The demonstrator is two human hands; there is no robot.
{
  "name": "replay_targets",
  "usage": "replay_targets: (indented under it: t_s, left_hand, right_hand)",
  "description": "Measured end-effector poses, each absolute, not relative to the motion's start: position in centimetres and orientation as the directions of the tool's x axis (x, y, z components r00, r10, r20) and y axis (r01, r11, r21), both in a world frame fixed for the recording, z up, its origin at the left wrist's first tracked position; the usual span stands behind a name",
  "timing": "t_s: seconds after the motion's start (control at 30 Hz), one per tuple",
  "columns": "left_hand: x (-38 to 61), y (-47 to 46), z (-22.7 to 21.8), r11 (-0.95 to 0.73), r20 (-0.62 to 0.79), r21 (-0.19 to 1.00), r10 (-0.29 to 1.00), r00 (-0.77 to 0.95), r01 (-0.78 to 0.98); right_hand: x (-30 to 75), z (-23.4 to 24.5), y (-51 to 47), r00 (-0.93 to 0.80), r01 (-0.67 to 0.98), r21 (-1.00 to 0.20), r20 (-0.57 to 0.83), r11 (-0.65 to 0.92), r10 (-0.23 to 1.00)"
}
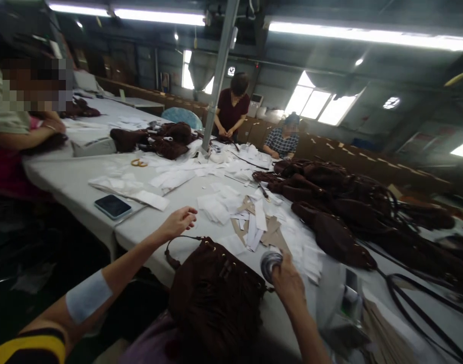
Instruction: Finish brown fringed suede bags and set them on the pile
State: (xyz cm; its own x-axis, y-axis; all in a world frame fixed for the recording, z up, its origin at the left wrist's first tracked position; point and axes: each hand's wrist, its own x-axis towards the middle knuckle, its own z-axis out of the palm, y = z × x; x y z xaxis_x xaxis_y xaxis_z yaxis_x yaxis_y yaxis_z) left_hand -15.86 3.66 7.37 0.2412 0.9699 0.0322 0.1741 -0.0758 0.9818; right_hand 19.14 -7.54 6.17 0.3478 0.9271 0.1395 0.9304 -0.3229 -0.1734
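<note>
A dark brown drawstring handbag [216, 288] with metal eyelets rests against my lap at the table's near edge. Its thin handle [173, 247] loops up on the left side. My left hand [182, 221] is raised just above that handle, fingers loosely bent and a little apart, with nothing visible in them. To the right of the bag, my right hand [288, 280] grips a grey, shiny roll of tape [271, 264], held on edge. The bag's lower part lies in shadow.
White paper sheets [216, 205] and brown card strips [275, 235] litter the table. A phone [112, 206] lies on the left, and yellow-handled scissors [139, 163] beyond it. Brown bags [330, 197] are heaped at right. A metal post [218, 76] rises mid-table. Several co-workers [233, 108] are around it.
</note>
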Motion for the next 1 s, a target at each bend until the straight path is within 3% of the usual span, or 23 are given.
replay_targets:
  t_s: [0.13, 0.27, 0.37, 0.43, 0.5, 0.57, 0.67, 0.9, 1.0]
  left_hand:
    - [-22.4, 2.3, 3.4, -0.014, -0.049, 0.925, 0.986, 0.157, 0.38]
    - [-24.1, -0.7, 0.8, 0.103, -0.182, 0.925, 0.964, 0.192, 0.365]
    - [-23.4, -1.7, 0.4, 0.141, -0.239, 0.895, 0.952, 0.191, 0.422]
    - [-22.8, -1.6, 0.9, 0.129, -0.241, 0.871, 0.953, 0.184, 0.474]
    - [-22.6, -0.9, 2.2, 0.182, -0.272, 0.908, 0.942, 0.198, 0.377]
    - [-22.9, 0.2, 4.2, 0.281, -0.305, 0.952, 0.917, 0.259, 0.126]
    - [-23.8, 1.9, 8.0, 0.355, -0.264, 0.916, 0.884, 0.385, -0.187]
    - [-22.2, 3.3, 13.0, 0.409, -0.1, 0.861, 0.718, 0.689, -0.301]
    - [-19.7, 4.1, 12.4, 0.27, -0.012, 0.917, 0.752, 0.659, -0.292]
  right_hand:
    - [20.6, 5.0, -5.4, 0.391, 0.886, -0.314, 0.112, -0.341, 0.913]
    - [19.3, 3.9, -4.8, 0.365, 0.921, -0.234, 0.233, -0.312, 0.901]
    - [16.5, 3.2, -5.8, 0.164, 0.964, -0.262, 0.444, -0.047, 0.881]
    - [14.2, 2.2, -6.7, 0.017, 0.948, -0.288, 0.476, 0.138, 0.879]
    - [12.3, 0.7, -7.5, -0.095, 0.944, -0.245, 0.439, 0.221, 0.893]
    - [11.0, -0.8, -8.1, -0.165, 0.957, -0.154, 0.405, 0.245, 0.899]
    - [10.6, -2.3, -8.4, -0.189, 0.969, -0.071, 0.413, 0.238, 0.891]
    - [11.5, -2.9, -8.0, -0.204, 0.964, -0.053, 0.474, 0.259, 0.857]
    - [11.5, -2.9, -8.2, -0.206, 0.963, -0.056, 0.485, 0.265, 0.85]
